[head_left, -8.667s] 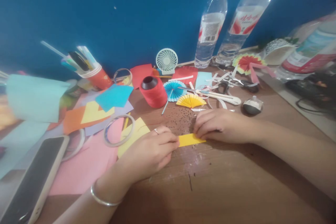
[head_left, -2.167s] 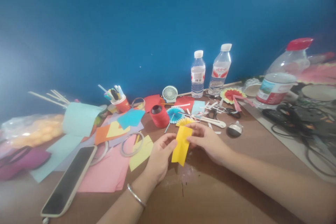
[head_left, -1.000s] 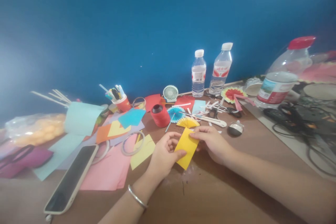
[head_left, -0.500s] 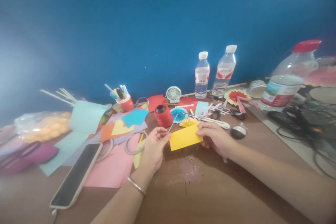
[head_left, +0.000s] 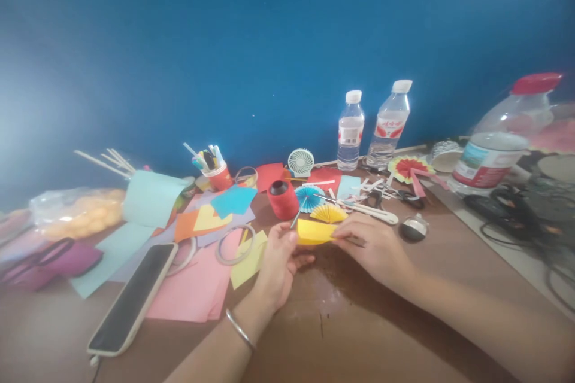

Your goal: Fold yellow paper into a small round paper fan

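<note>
A yellow sheet of paper is held between my two hands above the brown table, curving slightly. My left hand pinches its left edge, close to a thin stick-like thing whose kind I cannot make out. My right hand has its fingers closed on the right edge. Just beyond the sheet lies a yellow pleated paper fan. Behind that are a blue pleated paper rosette and a red thread spool. A white-handled craft knife rests past my right hand.
On the left lie a phone, coloured paper sheets and a tape roll. At the back stand a pen cup, a small fan and water bottles. A large bottle and cables are at right.
The yellow sheet has tipped and curved, so less of its face shows. My right hand's fingers have shifted along its edge. The view has moved slightly.
</note>
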Demonstrator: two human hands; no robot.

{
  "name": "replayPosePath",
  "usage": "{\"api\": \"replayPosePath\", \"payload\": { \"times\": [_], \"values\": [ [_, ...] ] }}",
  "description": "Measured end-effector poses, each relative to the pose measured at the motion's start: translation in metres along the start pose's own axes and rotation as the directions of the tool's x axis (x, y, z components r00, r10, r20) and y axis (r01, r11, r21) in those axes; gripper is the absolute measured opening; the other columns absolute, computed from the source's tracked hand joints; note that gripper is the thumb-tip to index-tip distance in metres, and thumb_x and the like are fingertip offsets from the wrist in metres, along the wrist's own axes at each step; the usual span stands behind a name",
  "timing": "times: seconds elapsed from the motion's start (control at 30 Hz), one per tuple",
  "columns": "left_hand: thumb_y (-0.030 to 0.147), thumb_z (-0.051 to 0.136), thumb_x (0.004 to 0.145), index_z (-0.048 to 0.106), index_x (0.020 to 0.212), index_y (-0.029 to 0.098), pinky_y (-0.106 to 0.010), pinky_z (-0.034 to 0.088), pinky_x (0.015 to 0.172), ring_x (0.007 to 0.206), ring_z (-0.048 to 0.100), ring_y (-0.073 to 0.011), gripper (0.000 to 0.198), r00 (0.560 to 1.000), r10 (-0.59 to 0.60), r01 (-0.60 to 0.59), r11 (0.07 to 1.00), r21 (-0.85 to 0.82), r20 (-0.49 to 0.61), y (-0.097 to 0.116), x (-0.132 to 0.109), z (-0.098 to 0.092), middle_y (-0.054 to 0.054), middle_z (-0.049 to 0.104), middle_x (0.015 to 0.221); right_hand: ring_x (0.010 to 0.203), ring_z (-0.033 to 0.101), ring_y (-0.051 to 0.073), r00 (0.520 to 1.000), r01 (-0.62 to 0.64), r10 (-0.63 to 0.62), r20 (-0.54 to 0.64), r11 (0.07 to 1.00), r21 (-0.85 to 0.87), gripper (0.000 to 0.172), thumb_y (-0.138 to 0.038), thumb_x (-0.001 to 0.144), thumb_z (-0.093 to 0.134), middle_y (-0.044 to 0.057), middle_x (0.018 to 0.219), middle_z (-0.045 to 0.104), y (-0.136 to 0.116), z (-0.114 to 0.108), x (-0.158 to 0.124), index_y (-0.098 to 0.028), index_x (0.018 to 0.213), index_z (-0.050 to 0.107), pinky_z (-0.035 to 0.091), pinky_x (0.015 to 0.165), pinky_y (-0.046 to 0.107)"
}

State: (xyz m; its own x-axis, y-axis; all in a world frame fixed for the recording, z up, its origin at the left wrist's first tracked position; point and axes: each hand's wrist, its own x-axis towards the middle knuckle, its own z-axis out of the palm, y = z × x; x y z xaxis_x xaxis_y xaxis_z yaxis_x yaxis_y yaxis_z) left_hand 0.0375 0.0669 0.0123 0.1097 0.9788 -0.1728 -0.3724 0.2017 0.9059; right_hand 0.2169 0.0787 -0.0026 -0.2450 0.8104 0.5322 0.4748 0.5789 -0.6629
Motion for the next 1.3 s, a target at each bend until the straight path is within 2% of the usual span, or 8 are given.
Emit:
{"api": "replayPosePath", "payload": {
  "times": [0.37, 0.7, 0.83, 0.9, 1.0, 1.07, 1.17, 1.3],
  "values": [
    [0.028, 0.065, 0.064, 0.055, 0.09, 0.017, -0.026, 0.045, 0.069, 0.078, 0.056, -0.0173, 0.03, 0.982, 0.156, -0.187, 0.862, 0.471, 0.104, 0.0, 0.005, -0.011, -0.002, 0.061, 0.085, 0.06, 0.052, 0.013, 0.839, -0.543, 0.465, 0.283, 0.669, 0.508, 0.021, -0.035, 0.067, 0.062, -0.001, 0.065, 0.056, -0.005, 0.005, 0.01, -0.017, 0.062, 0.053, 0.042, 0.055, 0.025],
    [0.028, 0.065, 0.066, 0.049, 0.103, 0.017, -0.03, 0.048, 0.065, 0.065, 0.059, -0.0155, 0.042, 0.997, 0.081, -0.08, 0.954, 0.29, 0.006, -0.008, 0.008, -0.013, -0.005, 0.063, 0.079, 0.053, 0.049, 0.012, 0.749, -0.596, 0.635, 0.189, 0.521, 0.611, 0.024, -0.039, 0.063, 0.065, -0.001, 0.063, 0.057, 0.005, 0.006, 0.01, -0.018, 0.063, 0.052, 0.036, 0.041, 0.021],
    [0.03, 0.056, 0.074, 0.047, 0.109, 0.017, -0.033, 0.048, 0.068, 0.071, 0.06, -0.0184, 0.039, 0.991, 0.119, -0.136, 0.891, 0.432, 0.067, -0.002, 0.005, -0.016, -0.008, 0.063, 0.086, 0.058, 0.054, 0.015, 0.779, -0.572, 0.615, 0.118, 0.623, 0.534, 0.019, -0.037, 0.063, 0.065, 0.0, 0.067, 0.063, 0.014, 0.002, 0.013, -0.019, 0.065, 0.06, 0.041, 0.051, 0.026],
    [0.028, 0.05, 0.078, 0.05, 0.109, 0.02, -0.036, 0.045, 0.078, 0.087, 0.058, -0.0207, 0.032, 0.952, 0.274, -0.3, 0.769, 0.565, 0.134, 0.008, 0.001, -0.018, -0.01, 0.06, 0.099, 0.067, 0.058, 0.019, 0.831, -0.542, 0.542, 0.124, 0.739, 0.401, 0.014, -0.034, 0.064, 0.064, 0.001, 0.072, 0.066, 0.018, -0.001, 0.016, -0.02, 0.066, 0.065, 0.043, 0.061, 0.03],
    [0.019, 0.053, 0.074, 0.06, 0.098, 0.023, -0.036, 0.034, 0.093, 0.105, 0.048, -0.0228, 0.026, 0.776, 0.465, -0.604, 0.35, 0.716, 0.426, 0.022, -0.004, -0.019, -0.008, 0.057, 0.107, 0.074, 0.06, 0.021, 0.893, -0.44, 0.403, 0.197, 0.874, 0.205, 0.011, -0.032, 0.066, 0.063, 0.001, 0.076, 0.068, 0.023, -0.003, 0.017, -0.023, 0.069, 0.069, 0.043, 0.068, 0.032],
    [0.015, 0.048, 0.077, 0.061, 0.098, 0.024, -0.034, 0.035, 0.092, 0.102, 0.05, -0.0208, 0.027, 0.687, 0.286, -0.722, 0.175, 0.669, 0.668, 0.026, -0.006, -0.017, -0.006, 0.06, 0.102, 0.075, 0.06, 0.021, 0.919, -0.36, 0.331, 0.215, 0.926, 0.115, 0.011, -0.031, 0.069, 0.061, 0.0, 0.079, 0.069, 0.025, -0.002, 0.016, -0.025, 0.072, 0.069, 0.043, 0.069, 0.032],
    [0.014, 0.038, 0.082, 0.055, 0.107, 0.022, -0.036, 0.037, 0.091, 0.106, 0.049, -0.0194, 0.032, 0.619, -0.009, -0.784, 0.047, 0.619, 0.785, 0.021, -0.007, -0.012, -0.005, 0.057, 0.111, 0.079, 0.06, 0.02, 0.95, -0.235, 0.233, 0.208, 0.972, -0.019, 0.013, -0.029, 0.072, 0.058, 0.0, 0.084, 0.068, 0.028, 0.001, 0.012, -0.026, 0.08, 0.067, 0.043, 0.071, 0.032],
    [0.018, 0.036, 0.084, 0.052, 0.108, 0.022, -0.033, 0.041, 0.088, 0.105, 0.049, -0.0172, 0.029, 0.671, -0.187, -0.742, -0.167, 0.649, 0.718, 0.013, -0.006, -0.011, -0.003, 0.055, 0.113, 0.091, 0.054, 0.02, 0.988, -0.011, 0.032, 0.153, 0.991, -0.135, 0.023, -0.021, 0.073, 0.057, 0.004, 0.096, 0.063, 0.026, -0.001, 0.01, -0.021, 0.095, 0.062, 0.039, 0.082, 0.035]
  ]
}}
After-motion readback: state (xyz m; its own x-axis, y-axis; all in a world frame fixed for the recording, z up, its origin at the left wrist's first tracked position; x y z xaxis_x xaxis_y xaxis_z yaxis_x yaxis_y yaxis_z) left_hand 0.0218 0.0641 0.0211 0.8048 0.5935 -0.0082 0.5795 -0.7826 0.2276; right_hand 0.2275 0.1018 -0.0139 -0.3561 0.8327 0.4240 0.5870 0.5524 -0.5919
